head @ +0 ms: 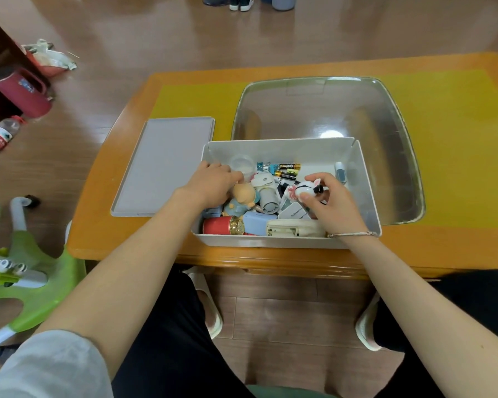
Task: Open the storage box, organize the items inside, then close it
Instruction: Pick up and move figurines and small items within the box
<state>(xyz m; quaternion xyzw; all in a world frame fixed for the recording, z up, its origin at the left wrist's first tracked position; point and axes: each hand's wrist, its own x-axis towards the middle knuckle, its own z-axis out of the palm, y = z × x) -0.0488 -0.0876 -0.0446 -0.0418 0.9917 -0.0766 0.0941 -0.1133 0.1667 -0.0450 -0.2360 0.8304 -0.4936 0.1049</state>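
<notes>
The open storage box (365, 179) holds batteries (288, 167), a red can (216, 225) and a figurine (242, 198). The right hand (332, 201) pinches a small white toy (306, 189); the left hand (213, 183) reaches in, its grip perhaps hidden.

The box (368, 196) is a white, open-topped rectangular tub standing at the worktop's near edge; its grey lid (163, 165) lies flat just beside it on the left, off the box; inside, the items lie in a loose jumble: batteries (288, 170) and a clear cup (242, 164) toward the far wall, a doll (242, 199) (pale head, blue body) left of centre, a red can (222, 225) on its side along the near wall, a white toy (306, 188) lifted above the rest.
</notes>
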